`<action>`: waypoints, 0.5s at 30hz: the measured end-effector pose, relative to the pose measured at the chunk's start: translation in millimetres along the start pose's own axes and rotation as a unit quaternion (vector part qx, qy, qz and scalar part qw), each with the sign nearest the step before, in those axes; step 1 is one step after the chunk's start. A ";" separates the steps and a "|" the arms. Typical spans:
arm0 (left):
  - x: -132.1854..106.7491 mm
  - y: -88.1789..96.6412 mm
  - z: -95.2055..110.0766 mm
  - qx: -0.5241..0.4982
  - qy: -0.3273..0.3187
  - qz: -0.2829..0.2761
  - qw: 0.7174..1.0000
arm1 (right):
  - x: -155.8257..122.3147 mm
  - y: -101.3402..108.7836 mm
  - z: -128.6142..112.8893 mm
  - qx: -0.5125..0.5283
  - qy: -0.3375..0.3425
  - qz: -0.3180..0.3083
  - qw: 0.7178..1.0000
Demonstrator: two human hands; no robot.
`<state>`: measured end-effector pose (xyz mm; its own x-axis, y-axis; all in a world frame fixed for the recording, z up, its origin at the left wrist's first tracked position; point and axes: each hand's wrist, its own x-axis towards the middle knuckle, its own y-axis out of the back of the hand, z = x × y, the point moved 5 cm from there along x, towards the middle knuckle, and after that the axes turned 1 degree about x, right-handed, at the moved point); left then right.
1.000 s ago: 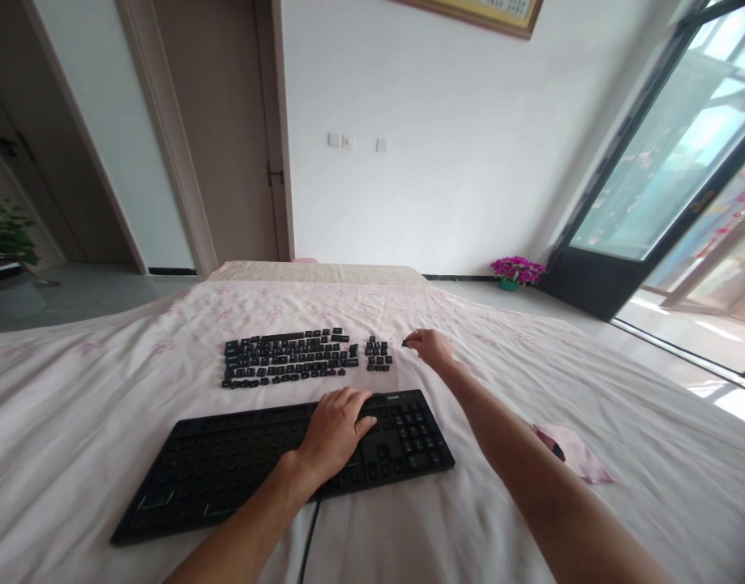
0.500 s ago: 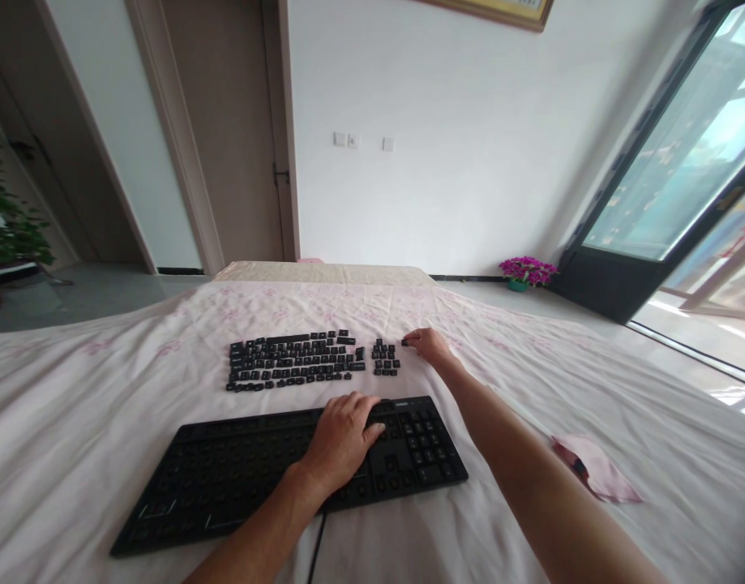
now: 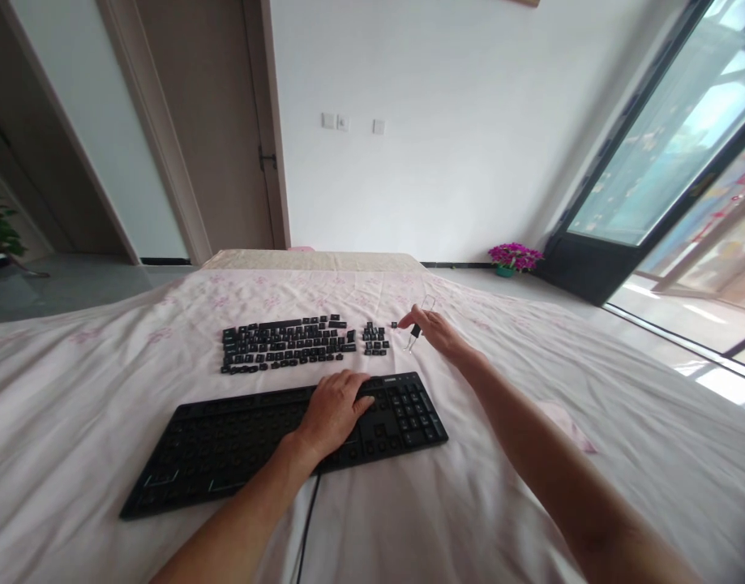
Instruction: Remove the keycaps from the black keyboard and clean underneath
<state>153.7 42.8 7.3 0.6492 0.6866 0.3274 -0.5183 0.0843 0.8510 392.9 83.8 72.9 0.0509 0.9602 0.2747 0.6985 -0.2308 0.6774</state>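
A black keyboard (image 3: pixel 226 442) with most of its keycaps removed lies on a pale pink sheet (image 3: pixel 92 381). My left hand (image 3: pixel 332 410) rests on the keyboard's upper right part, fingers curled over it and holding nothing. Beyond it, the loose black keycaps (image 3: pixel 287 342) are laid out in rows, with a smaller group of keycaps (image 3: pixel 375 338) to their right. My right hand (image 3: pixel 436 331) hovers just right of that group, pinching a wire keycap puller (image 3: pixel 417 326) with a black handle. One single keycap (image 3: pixel 395 325) lies on the sheet beside the puller.
The keyboard's cable (image 3: pixel 305 527) runs toward me. A pink cloth (image 3: pixel 570 430) lies on the sheet at the right. A pot of purple flowers (image 3: pixel 513 257) stands on the floor by the glass door (image 3: pixel 664 162). A wooden door (image 3: pixel 207 130) is at the back left.
My right hand set a keycap down at the right of the small group and lifted slightly, with the wire puller now showing in its fingers. The left hand stayed on the keyboard.
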 end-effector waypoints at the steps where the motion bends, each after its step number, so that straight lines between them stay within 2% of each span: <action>1: -0.3 0.3 -0.1 0.000 -0.004 0.004 1.000 | -12.7 0.7 -11.4 0.005 0.010 -0.013 1.000; 4: -1.8 2.0 1.4 0.005 -0.014 0.024 1.000 | -50.3 -1.8 -33.3 0.045 -0.004 -0.023 0.999; 8: -1.9 3.2 11.0 -0.015 -0.031 0.030 0.999 | -82.7 -11.1 -32.9 0.152 -0.062 -0.007 0.986; 15: 12.7 0.0 22.0 -0.053 0.008 -0.008 0.999 | -85.6 -20.7 -18.2 0.147 -0.070 -0.071 0.984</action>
<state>174.1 35.6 20.5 0.6495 0.6959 0.3064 -0.5640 0.1707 0.8079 361.1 3.6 47.8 0.0217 0.9965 0.0811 0.8813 -0.0574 0.4690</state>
